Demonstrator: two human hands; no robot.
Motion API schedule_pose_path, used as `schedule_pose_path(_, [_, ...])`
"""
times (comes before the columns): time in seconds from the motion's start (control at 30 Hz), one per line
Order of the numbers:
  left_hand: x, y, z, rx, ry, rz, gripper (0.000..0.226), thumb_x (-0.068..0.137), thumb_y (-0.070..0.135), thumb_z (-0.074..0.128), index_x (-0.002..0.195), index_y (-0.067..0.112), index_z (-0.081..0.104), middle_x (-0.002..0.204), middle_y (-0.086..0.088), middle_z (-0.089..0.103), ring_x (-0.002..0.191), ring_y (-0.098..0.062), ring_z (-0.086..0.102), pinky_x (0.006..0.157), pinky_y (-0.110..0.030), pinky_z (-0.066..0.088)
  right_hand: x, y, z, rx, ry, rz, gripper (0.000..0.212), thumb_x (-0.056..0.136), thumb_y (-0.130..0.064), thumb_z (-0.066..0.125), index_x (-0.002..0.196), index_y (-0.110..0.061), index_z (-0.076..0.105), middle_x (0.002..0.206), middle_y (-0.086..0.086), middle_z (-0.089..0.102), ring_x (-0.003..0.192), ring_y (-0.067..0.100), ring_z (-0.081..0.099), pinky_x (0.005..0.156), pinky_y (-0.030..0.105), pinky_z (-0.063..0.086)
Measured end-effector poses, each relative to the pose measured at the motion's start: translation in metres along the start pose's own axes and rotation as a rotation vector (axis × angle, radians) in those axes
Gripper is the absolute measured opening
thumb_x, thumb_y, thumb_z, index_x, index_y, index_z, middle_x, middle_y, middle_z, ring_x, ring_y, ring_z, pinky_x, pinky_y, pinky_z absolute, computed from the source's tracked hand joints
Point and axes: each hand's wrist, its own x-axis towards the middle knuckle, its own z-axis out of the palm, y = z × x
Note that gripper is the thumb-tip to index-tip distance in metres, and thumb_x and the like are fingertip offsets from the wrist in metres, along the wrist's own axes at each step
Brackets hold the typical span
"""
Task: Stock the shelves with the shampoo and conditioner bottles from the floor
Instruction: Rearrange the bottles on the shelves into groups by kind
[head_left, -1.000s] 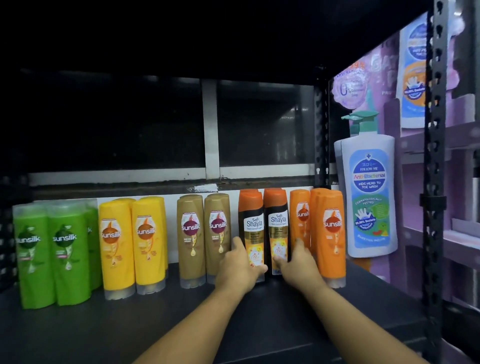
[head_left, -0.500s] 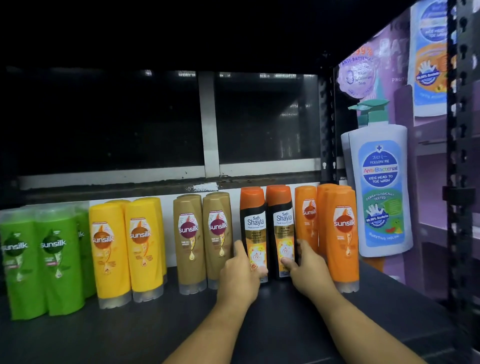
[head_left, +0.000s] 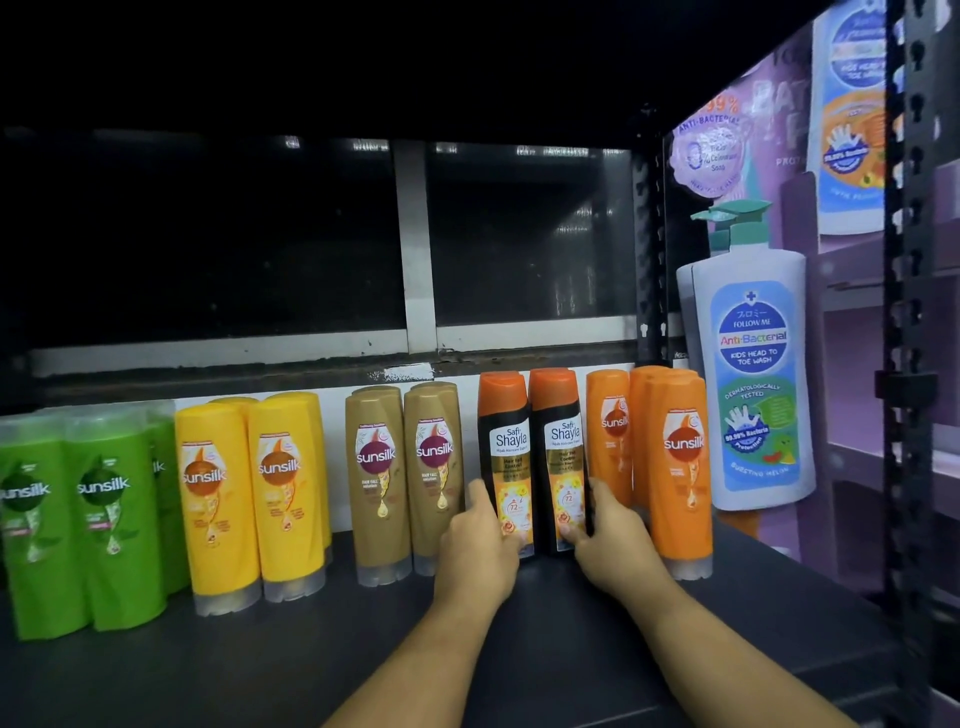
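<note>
Both hands were on the shelf (head_left: 363, 649), each on its own bottle. The left hand (head_left: 475, 545) gripped the left black bottle (head_left: 506, 447) low down, with the thumb up its left side and the fingers curled over the front label. The right hand (head_left: 618, 545) did the same on the right black bottle (head_left: 558, 441), thumb up the right side and fingers wrapped across the lower front. The two black bottles had orange caps, stood upright and touched side to side, with their bases on the shelf toward the far edge. Both sat in the row right of centre. Just left of them were the tan bottles (head_left: 405, 478), a pair in front with more behind. Further left came the yellow bottles (head_left: 249, 493), then the green bottles (head_left: 109, 519) at the far left, nearer the camera. Just right of the black pair stood the orange bottles (head_left: 675, 467), one further back and the others nearer, the closest of them just beside the right hand. A tall white pump bottle (head_left: 753, 389) with a teal pump stood right of the orange ones, with a second one behind it. It looked to be on a purple display (head_left: 779, 130) past the rack, but I could not tell its footing. A black perforated post (head_left: 906, 364) ran up the right edge. A white window frame (head_left: 413, 244) with dark panes sat behind the row. All labels faced forward.
</note>
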Motion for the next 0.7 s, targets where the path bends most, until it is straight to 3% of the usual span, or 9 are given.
schedule_pose_path(0.3, [0.002,-0.001,-0.001,0.020,-0.007,-0.023,0.035,0.098,0.029,0.067,0.125,0.020,0.047,0.121,-0.003,0.066,0.111,-0.024,0.065,0.087,-0.038,0.058,-0.003,-0.002,0.001,-0.047,-0.001,-0.001,0.055,0.095,-0.016,0.068,0.143,-0.019,0.043,0.130,-0.001,0.065,0.124,0.020,0.061,0.102,0.033,0.049])
schedule_pose_path(0.47, [0.000,0.004,-0.016,-0.120,0.229,0.045,0.016,0.094,0.037,0.066,0.099,0.022,0.061,0.094,0.005,0.068,0.086,-0.013,0.064,0.073,-0.033,0.055,-0.005,-0.002,0.005,-0.194,0.085,-0.014,0.033,0.094,-0.027,0.066,0.125,-0.019,0.057,0.114,-0.001,0.071,0.107,0.021,0.067,0.087,0.030,0.054])
schedule_pose_path(0.57, [-0.007,0.008,-0.014,-0.082,0.084,0.172,0.011,0.092,0.031,0.062,0.085,0.024,0.066,0.082,0.007,0.066,0.076,-0.009,0.062,0.071,-0.037,0.057,-0.009,-0.006,0.003,-0.349,0.136,-0.020,0.023,0.094,-0.033,0.064,0.111,-0.020,0.061,0.103,-0.001,0.071,0.095,0.020,0.068,0.076,0.031,0.056])
schedule_pose_path(0.7, [-0.013,0.009,-0.010,-0.029,-0.218,0.273,0.012,0.090,0.031,0.063,0.097,0.028,0.073,0.090,0.011,0.069,0.083,-0.006,0.064,0.078,-0.035,0.059,-0.016,-0.010,0.001,-0.466,0.138,-0.052,0.019,0.094,-0.034,0.062,0.107,-0.020,0.058,0.100,-0.002,0.068,0.091,0.018,0.067,0.070,0.028,0.054])
